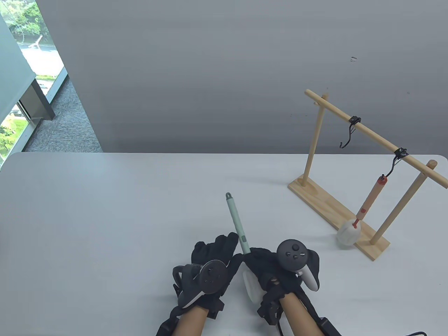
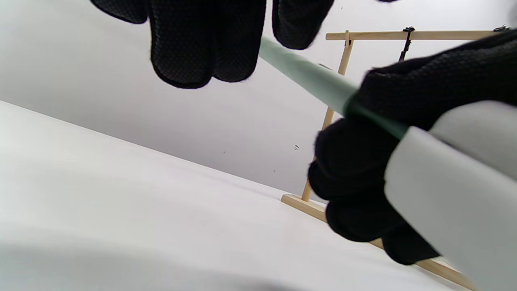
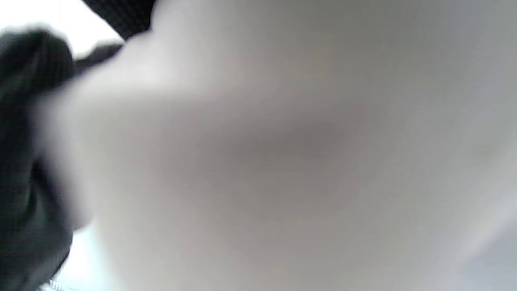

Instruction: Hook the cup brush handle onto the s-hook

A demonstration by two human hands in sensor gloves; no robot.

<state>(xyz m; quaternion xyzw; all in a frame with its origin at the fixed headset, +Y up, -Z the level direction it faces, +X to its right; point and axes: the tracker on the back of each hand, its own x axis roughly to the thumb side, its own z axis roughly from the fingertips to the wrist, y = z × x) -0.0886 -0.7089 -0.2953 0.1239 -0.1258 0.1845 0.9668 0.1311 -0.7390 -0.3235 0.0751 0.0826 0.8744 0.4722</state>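
A pale green cup brush handle (image 1: pixel 235 218) points away from me, its hanging loop at the far tip. Its white sponge head (image 1: pixel 252 287) sits low under my right hand (image 1: pixel 260 266), which grips the handle's lower end. My left hand (image 1: pixel 220 250) lies just left of the handle with its fingers (image 2: pixel 194 48) spread. In the left wrist view the handle (image 2: pixel 307 74) runs under those fingers into the right hand (image 2: pixel 363 169). An empty black S-hook (image 1: pixel 347 137) hangs on the wooden rack's bar (image 1: pixel 374 136). The sponge head (image 3: pixel 282 153) fills the right wrist view as a blur.
The rack's base (image 1: pixel 315 196) stands at the table's right. A second S-hook (image 1: pixel 394 164) holds an orange-handled brush (image 1: pixel 371 199) whose white head (image 1: pixel 348 233) rests by the base. A grey wall stands behind the table.
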